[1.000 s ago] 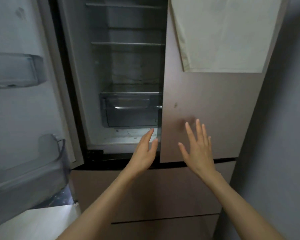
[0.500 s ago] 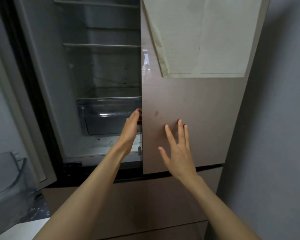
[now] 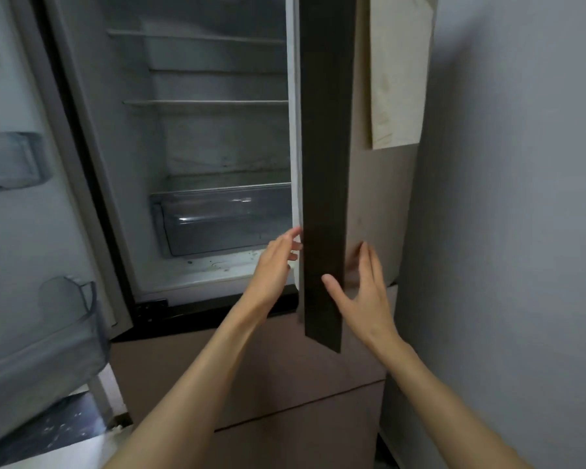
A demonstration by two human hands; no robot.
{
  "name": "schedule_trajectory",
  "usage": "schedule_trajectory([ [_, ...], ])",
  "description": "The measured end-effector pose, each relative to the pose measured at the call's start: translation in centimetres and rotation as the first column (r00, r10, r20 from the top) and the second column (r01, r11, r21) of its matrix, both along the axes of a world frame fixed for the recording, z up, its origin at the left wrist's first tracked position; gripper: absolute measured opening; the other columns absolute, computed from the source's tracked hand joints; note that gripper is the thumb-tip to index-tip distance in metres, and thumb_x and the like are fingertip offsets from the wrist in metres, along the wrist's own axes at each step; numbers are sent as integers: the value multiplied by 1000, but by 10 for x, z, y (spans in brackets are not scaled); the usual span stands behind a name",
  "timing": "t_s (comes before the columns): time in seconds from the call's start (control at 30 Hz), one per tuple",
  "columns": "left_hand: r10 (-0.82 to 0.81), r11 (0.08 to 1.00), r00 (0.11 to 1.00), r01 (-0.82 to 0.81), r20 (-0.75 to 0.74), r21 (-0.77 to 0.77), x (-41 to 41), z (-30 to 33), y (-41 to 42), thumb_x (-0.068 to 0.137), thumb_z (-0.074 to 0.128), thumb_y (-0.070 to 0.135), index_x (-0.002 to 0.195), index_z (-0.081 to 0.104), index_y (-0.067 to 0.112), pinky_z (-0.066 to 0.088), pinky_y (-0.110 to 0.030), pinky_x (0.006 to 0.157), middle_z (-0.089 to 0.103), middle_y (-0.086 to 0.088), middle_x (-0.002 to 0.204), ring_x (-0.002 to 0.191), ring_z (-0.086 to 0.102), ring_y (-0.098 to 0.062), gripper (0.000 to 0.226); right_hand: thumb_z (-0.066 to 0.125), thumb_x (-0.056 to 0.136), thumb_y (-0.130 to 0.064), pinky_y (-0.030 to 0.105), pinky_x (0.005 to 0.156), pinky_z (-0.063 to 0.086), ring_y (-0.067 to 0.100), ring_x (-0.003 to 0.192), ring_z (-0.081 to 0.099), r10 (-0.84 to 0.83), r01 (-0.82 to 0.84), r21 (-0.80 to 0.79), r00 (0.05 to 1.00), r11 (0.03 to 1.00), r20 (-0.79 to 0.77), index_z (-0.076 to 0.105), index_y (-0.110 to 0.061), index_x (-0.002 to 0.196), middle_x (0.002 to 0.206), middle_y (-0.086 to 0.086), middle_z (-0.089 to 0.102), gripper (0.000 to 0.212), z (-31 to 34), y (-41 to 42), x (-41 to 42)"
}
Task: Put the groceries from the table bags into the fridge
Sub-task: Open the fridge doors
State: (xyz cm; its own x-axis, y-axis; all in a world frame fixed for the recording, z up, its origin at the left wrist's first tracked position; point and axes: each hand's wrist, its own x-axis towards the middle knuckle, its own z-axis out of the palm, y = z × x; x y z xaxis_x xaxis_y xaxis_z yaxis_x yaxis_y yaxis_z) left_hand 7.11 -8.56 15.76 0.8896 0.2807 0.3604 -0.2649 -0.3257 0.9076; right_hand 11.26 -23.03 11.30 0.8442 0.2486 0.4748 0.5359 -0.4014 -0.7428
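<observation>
The fridge stands with its left door (image 3: 21,214) swung wide and its right door (image 3: 323,130) partly swung out, its dark side edge facing me. My left hand (image 3: 273,265) reaches inside, and its fingertips touch the white gasket on the inner side of the right door. My right hand (image 3: 362,299) lies with straight fingers on the door's front face, its thumb on the dark edge. Neither hand holds groceries, and no bags are in view. The fridge's shelves (image 3: 203,102) are bare, and a clear crisper drawer (image 3: 224,221) sits at the bottom.
Clear bins (image 3: 41,343) hang on the open left door at lower left. A pale sheet of paper (image 3: 396,79) is stuck on the right door's front. A grey wall (image 3: 521,198) stands close on the right. Closed brown drawers (image 3: 285,384) lie below the open compartment.
The right door has swung outward from closed, so its dark edge now faces me. My left hand went from in front of the fridge to the door's inner edge; my right hand stayed on its front.
</observation>
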Motion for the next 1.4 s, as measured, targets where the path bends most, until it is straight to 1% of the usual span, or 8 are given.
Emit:
schedule_trajectory([
  [0.23,-157,936,986,166,-56,312,-28,8,-67,100,20,38,140,35,26,17,-22,108,32,5,145,136,23,-7,44,54,91,-34,29,107,23,17,141,20,-248,246,34,966,969,72,3,-23,149,156,1,13,78,16,-65,-44],
  [0.5,-122,789,992,71,42,610,-19,6,-102,98,38,32,148,11,26,9,-33,117,1,10,157,143,0,-5,56,53,83,-58,47,106,32,30,142,16,-454,463,-208,886,862,95,-6,-22,149,158,4,-3,96,20,-125,-40],
  [0.63,-68,545,980,-120,186,830,-8,19,-122,97,41,22,148,9,21,7,-42,118,-1,1,158,142,-11,-11,60,53,88,-49,47,106,32,32,141,17,-452,460,-234,887,856,91,-7,-22,149,157,8,1,89,22,-161,-21],
  [0.8,3,455,866,-447,501,770,12,52,-150,90,47,13,147,13,9,4,-49,116,5,-13,156,144,-5,-28,67,59,90,-29,30,101,36,27,125,39,-425,434,-134,901,891,90,12,-12,149,142,14,25,77,26,-198,10],
  [0.9,68,437,896,-423,440,794,26,59,-162,91,47,15,147,7,6,-1,-47,116,1,-16,156,144,-6,-31,70,57,91,-17,24,98,33,26,120,45,-413,414,-50,910,909,31,24,-7,145,138,14,33,64,24,-212,28],
  [1.0,80,409,922,-377,378,831,39,55,-170,93,44,19,148,-1,10,-3,-46,117,-6,-12,157,143,-11,-28,72,59,89,-12,31,107,32,27,126,43,-374,377,38,925,925,-72,31,-8,143,141,14,34,60,21,-227,48],
  [1.23,44,377,928,-359,371,854,65,60,-201,96,38,27,148,-4,24,-10,-44,115,-11,2,157,141,-22,-26,67,50,94,-32,36,117,19,19,142,20,-246,252,27,959,967,-138,16,-10,149,156,5,19,68,15,-253,80],
  [1.4,34,350,945,-317,326,882,81,62,-212,98,29,39,147,-10,27,-7,-47,116,-26,14,149,140,-25,-26,64,40,95,-43,28,116,7,10,144,6,-164,171,25,972,985,-165,4,-15,150,158,-1,4,71,17,-261,92],
])
